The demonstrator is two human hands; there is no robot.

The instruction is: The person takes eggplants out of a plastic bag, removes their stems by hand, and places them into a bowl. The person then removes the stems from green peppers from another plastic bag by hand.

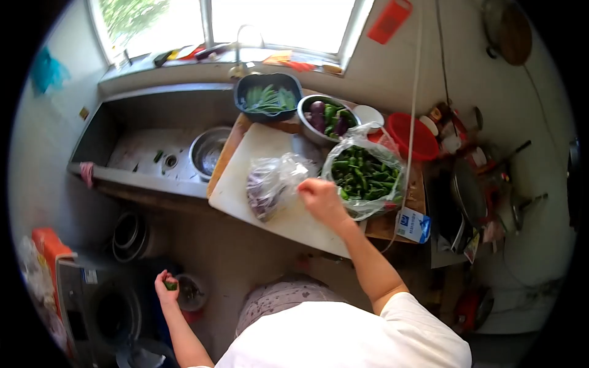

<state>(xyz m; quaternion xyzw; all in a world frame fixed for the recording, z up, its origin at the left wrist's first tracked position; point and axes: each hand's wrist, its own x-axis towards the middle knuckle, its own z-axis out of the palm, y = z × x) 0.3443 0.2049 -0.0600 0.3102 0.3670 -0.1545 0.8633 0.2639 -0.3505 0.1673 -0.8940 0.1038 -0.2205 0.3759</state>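
Observation:
My left hand [165, 288] hangs low at the left, above a small bin [193, 293], its fingers closed round a green pepper [171, 286] that shows only in part. My right hand [321, 201] is over the white cutting board [248, 153], fingers closed; what they hold, if anything, is hidden. Beside its fingertips lies a clear plastic bag [288, 172] with something purplish and pale in it. Just right of that hand, an open plastic bag [396, 165] is full of green peppers [365, 175].
Behind the board stand a dark basin [238, 101] of green pods and a steel bowl [305, 122] with eggplants and green peppers. The sink [132, 126] at the left holds a metal bowl [202, 150]. A red basin [423, 144] and a wok [469, 190] are at the right.

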